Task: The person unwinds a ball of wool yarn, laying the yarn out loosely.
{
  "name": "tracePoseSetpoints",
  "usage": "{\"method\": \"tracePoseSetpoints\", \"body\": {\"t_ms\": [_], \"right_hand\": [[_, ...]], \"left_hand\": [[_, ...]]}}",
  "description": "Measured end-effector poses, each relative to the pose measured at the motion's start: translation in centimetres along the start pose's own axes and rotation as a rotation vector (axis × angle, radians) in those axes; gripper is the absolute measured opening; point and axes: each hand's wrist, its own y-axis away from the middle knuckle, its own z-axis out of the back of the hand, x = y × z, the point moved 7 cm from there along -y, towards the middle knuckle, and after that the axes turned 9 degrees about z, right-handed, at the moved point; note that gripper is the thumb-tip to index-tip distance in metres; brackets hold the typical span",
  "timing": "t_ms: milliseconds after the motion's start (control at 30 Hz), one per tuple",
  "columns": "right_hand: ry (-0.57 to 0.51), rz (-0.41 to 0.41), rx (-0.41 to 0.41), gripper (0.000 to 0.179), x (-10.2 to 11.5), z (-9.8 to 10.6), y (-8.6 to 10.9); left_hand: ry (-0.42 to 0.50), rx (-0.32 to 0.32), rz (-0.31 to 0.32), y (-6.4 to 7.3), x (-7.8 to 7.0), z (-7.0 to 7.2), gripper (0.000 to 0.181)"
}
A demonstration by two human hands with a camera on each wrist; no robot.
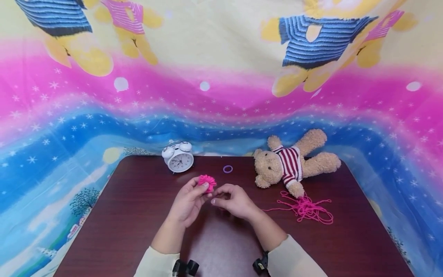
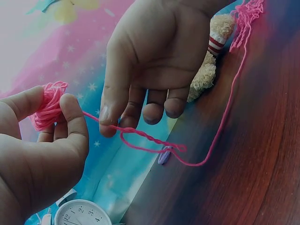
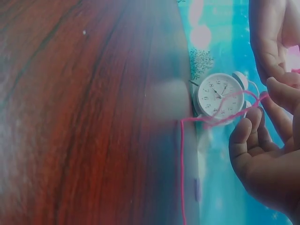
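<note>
A small bundle of bright pink yarn (image 1: 207, 183) is pinched between the thumb and fingers of my left hand (image 1: 189, 203). From the bundle a twisted strand of yarn (image 2: 150, 138) runs to my right hand (image 1: 237, 201), whose thumb and index finger pinch it close to the bundle. Beyond that pinch the strand ends in a small loop. In the left wrist view, the yarn then trails on to a loose pink heap (image 1: 308, 209) on the table's right side. The right hand's other fingers curl loosely beneath the strand in the right wrist view.
A white twin-bell alarm clock (image 1: 180, 161) stands at the table's back left. Near the back middle lies a purple ring (image 1: 227, 169). A teddy bear (image 1: 290, 165) in a striped shirt lies at the back right, one paw on the yarn heap. Patterned cloth (image 1: 221, 100) hangs behind the table (image 1: 131, 215).
</note>
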Motion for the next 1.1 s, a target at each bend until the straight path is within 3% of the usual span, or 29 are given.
{"method": "tracePoseSetpoints", "body": {"t_ms": [300, 500, 1100], "right_hand": [[0.106, 0.022, -0.014, 0.013, -0.1, 0.3, -0.2], [0.117, -0.014, -0.018, 0.018, -0.8, 1.1, 0.2], [0.162, -0.064, -0.064, 0.005, -2.0, 4.6, 2.5]], "left_hand": [[0.001, -0.012, 0.002, 0.1, -0.1, 0.2, 0.027], [-0.030, -0.036, 0.014, 0.3, -0.1, 0.8, 0.025], [-0.030, -0.092, 0.020, 0.4, 0.1, 3.4, 0.026]]}}
